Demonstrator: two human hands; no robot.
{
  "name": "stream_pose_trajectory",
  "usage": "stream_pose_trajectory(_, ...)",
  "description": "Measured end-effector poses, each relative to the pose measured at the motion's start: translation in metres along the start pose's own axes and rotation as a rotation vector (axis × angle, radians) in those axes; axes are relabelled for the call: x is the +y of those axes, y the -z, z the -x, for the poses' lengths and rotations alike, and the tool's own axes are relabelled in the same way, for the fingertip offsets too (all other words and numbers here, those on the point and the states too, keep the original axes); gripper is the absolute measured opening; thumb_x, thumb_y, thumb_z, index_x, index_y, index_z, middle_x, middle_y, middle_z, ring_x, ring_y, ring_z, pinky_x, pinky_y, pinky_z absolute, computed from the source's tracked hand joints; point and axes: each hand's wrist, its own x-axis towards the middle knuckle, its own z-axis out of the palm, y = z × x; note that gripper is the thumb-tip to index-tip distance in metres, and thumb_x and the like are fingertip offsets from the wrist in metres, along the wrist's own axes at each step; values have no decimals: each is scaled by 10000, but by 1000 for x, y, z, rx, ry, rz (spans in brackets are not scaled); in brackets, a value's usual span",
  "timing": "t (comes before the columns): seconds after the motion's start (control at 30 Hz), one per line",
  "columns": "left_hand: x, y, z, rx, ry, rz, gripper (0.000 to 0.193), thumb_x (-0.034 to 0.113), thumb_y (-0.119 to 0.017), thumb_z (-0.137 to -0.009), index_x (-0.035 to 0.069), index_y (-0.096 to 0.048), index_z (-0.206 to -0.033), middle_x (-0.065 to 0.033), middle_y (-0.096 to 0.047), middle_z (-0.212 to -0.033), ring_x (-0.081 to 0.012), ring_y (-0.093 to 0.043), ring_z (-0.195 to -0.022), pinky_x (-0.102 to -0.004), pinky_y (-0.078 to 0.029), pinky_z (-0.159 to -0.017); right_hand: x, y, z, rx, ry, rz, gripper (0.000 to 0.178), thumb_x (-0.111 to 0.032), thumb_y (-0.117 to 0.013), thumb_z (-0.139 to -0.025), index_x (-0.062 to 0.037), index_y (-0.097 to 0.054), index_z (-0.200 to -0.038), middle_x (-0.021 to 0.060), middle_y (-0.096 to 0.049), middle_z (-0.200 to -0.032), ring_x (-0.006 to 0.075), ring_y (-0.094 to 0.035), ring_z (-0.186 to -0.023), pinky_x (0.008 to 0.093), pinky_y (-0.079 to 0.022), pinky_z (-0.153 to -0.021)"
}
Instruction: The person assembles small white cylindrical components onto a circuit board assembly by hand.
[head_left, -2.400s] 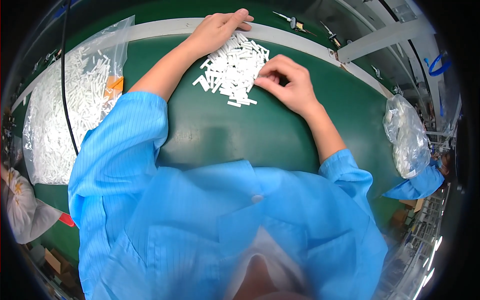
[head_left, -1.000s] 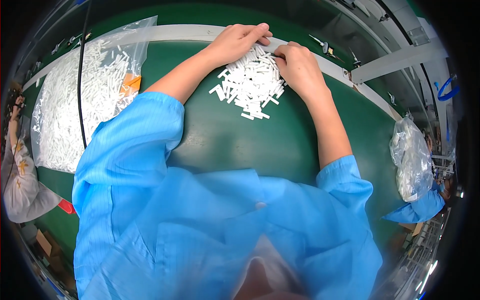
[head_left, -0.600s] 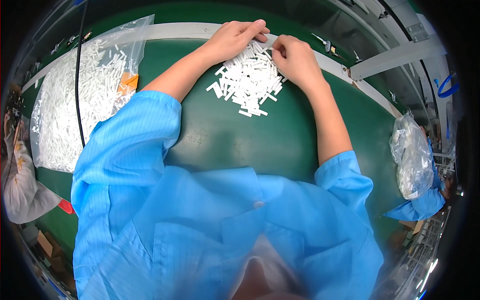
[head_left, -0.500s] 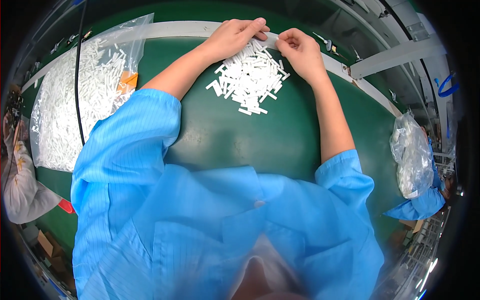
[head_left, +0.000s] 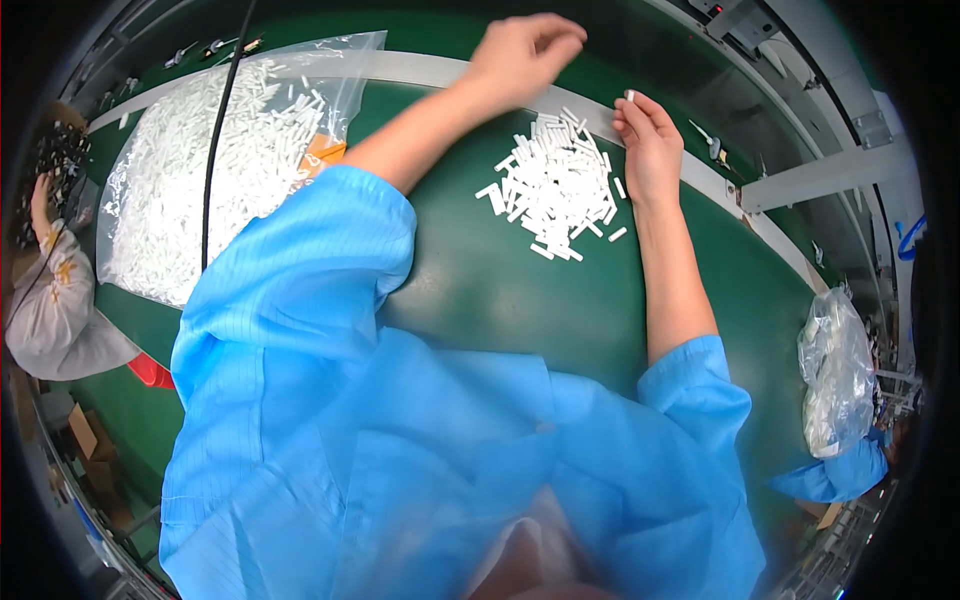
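On the green work surface lies a loose pile of small white tube-like pieces (head_left: 560,185). My right hand (head_left: 652,145) is at the pile's right side, closed, with one short white tube (head_left: 630,96) pinched upright between thumb and fingertips. My left hand (head_left: 522,60) reaches beyond the white rail (head_left: 420,68), above the green strip on its far side. Its thumb and fingers are bent together, slightly blurred; whether something small is between them is hidden.
A large clear bag (head_left: 190,190) full of white pieces lies at the left, an orange label (head_left: 322,155) beside it and a black cable (head_left: 218,130) across it. Small metal-tipped parts (head_left: 712,145) sit beyond the rail. Another clear bag (head_left: 835,375) is at right. Co-workers sit on both sides.
My left hand has moved off the pile, farther out past the rail. My right hand has turned up, and a white tube now shows at its fingertips. The whole view has shifted slightly.
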Motion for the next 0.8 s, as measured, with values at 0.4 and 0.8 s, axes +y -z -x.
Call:
stream_pose_trajectory(0.4, -213, 417, -2, -81, 103, -1648, 439, 218, -527, -874, 102, -500, -1297, -193, -588, -1191, -354, -571, -1094, -426, -456, -940, -3, -19, 3, -96, -26, 142, 178, -48, -649, -837, 16, -614, -999, 66, -645, -853, 97, -566, -690, 211, -470, -647)
stream_pose_trajectory(0.8, -138, 332, -53, -537, 379, -1353, 218, 153, -559, -819, 21, -655, -964, -218, -638, -992, -383, -601, -964, -442, -475, -838, -4, -16, 4, 21, -2, 221, 281, -34, -636, -839, 42, -615, -1109, 79, -652, -887, 125, -616, -693, 224, -490, -667)
